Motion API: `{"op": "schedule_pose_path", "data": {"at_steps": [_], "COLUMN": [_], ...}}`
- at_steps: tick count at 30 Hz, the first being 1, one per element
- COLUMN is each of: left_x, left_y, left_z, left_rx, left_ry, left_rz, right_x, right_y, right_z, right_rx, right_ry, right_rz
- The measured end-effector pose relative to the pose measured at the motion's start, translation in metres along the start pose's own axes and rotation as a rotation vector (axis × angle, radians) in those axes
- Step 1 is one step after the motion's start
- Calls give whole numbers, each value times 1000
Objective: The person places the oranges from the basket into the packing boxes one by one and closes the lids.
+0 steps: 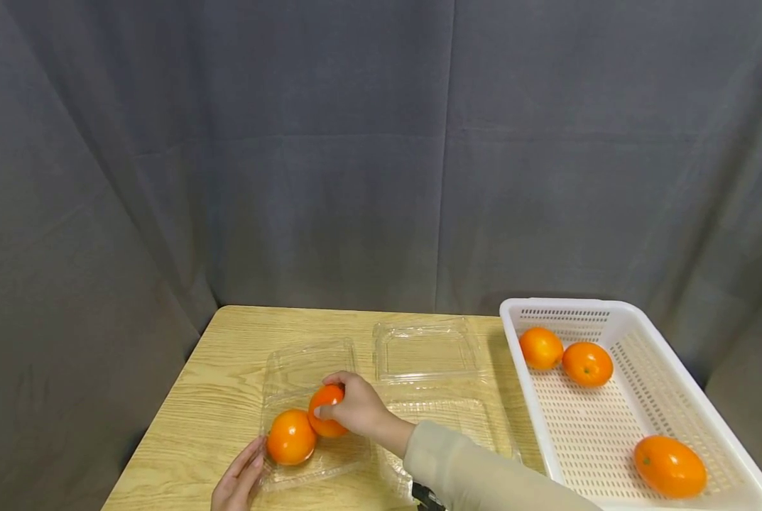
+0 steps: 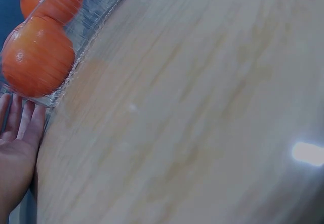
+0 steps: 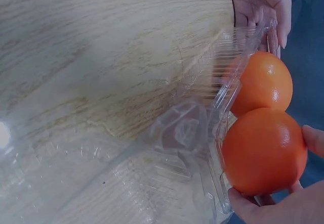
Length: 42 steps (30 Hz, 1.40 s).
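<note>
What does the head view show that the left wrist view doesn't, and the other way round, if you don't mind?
Only the head view: the white basket with three oranges in it, a second clear container, the grey curtain and the right sleeve.

Only the left wrist view: a bright glare spot near the right edge.

Both: the left hand at the near clear container, the two oranges there, part of the right hand, and the wooden table.
</note>
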<state>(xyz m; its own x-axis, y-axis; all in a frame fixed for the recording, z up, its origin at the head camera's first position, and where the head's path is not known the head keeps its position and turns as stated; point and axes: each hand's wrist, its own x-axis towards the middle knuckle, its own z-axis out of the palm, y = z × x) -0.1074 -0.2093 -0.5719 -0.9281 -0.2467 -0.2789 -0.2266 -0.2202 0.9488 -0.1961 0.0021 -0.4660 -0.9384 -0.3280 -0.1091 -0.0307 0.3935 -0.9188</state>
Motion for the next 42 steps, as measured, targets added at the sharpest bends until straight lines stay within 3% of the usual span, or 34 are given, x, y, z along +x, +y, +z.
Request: {"op": "schedule_pose_path", "data": {"at_steps": [5,12,21,27,42], "left_x": [-1,0,0,-1,0], "left_y": [0,-4,-1,0,-1], "left_z": [0,0,0,1,1], "left_rx": [-7,-67,0,25,43], "left_ry": [2,-17,-1,4,9], "left_rz": [4,32,7,4,-6], "right_x": [-1,-8,-11,-9,-8], "right_y": [-1,0,3,5,2], "right_z": [1,4,7,10,5], "right_rx": [-165,-528,-741,-796,-748], "right_ry": [-11,-17,-55,-67,-48], "right_rz": [-42,-151,-272,-294,-298]}}
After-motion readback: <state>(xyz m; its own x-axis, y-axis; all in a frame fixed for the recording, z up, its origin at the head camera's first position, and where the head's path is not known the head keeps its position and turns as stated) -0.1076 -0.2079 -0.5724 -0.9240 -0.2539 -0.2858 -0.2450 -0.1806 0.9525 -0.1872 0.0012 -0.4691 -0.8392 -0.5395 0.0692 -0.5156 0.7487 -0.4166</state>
